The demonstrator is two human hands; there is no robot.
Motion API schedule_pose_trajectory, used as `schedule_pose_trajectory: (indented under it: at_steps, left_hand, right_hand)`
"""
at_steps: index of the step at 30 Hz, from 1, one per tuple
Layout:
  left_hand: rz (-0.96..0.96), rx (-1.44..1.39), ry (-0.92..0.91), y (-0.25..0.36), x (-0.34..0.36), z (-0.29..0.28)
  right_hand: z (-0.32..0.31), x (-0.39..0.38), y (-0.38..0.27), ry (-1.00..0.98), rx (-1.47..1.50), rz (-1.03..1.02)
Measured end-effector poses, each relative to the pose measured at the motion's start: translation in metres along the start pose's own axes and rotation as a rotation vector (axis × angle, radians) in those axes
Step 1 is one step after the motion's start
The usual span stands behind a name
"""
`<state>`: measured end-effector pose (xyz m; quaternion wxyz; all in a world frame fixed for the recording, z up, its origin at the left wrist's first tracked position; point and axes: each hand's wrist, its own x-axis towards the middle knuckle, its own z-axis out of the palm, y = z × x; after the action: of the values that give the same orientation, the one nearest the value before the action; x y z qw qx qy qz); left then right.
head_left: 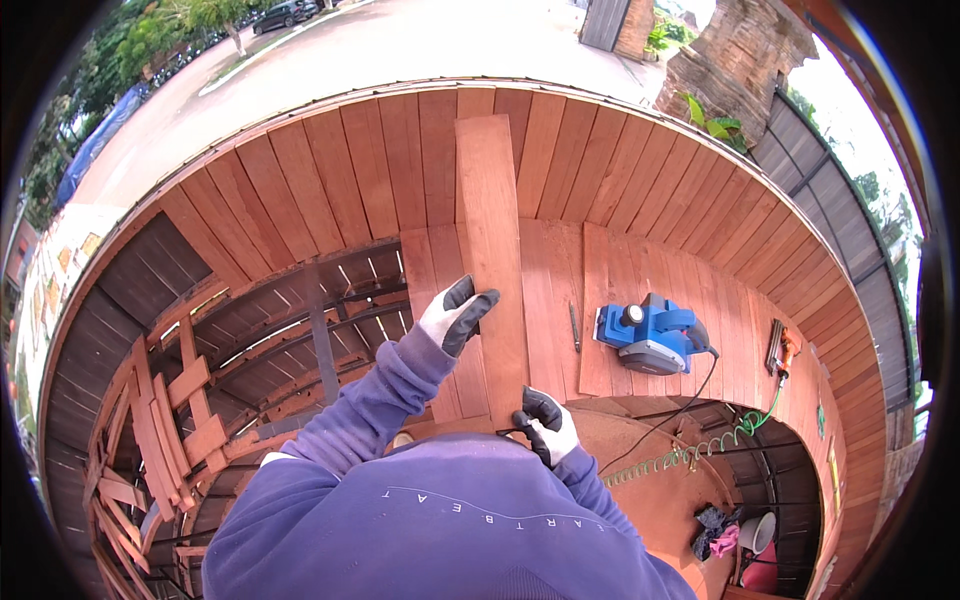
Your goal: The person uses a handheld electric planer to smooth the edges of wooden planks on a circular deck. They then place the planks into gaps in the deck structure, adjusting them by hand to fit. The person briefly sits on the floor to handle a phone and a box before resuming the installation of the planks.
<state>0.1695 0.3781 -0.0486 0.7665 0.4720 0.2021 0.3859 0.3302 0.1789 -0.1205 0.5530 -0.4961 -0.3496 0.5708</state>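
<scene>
A long reddish wooden plank (492, 210) runs away from me across the curved bench, its far end resting over the slatted back. My left hand (459, 314), in a white glove with dark fingertips, grips the plank's left edge about midway along. At the near end, my right hand (545, 425), gloved the same way, is closed on the plank's right corner. To the right of the plank, a blue electric hand planer (652, 335) rests on the seat boards. Between plank and planer lies a thin dark pencil-like tool (575, 328).
An orange air nailer (783, 352) sits at the right with a coiled green hose (690, 455). The planer's black cord trails toward me. Left, loose wood offcuts (170, 430) lie on an open dark metal frame (320, 340). A white bucket (757, 532) stands low at the right.
</scene>
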Motion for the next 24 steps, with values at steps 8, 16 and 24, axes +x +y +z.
schedule_pose_trajectory:
  at_steps: [8,16,24]
  left_hand:
    - [-0.132,0.064,0.028,0.046,-0.037,-0.072]
    - [-0.104,0.652,-0.331,0.093,-0.075,-0.115]
    - [-0.367,1.252,-0.834,0.105,-0.075,-0.126]
  right_hand:
    - [0.052,0.036,-0.036,-0.096,-0.133,0.018]
    - [0.05,0.064,-0.072,0.314,-0.31,-0.522]
    - [0.036,-0.008,-0.022,0.141,0.076,0.053]
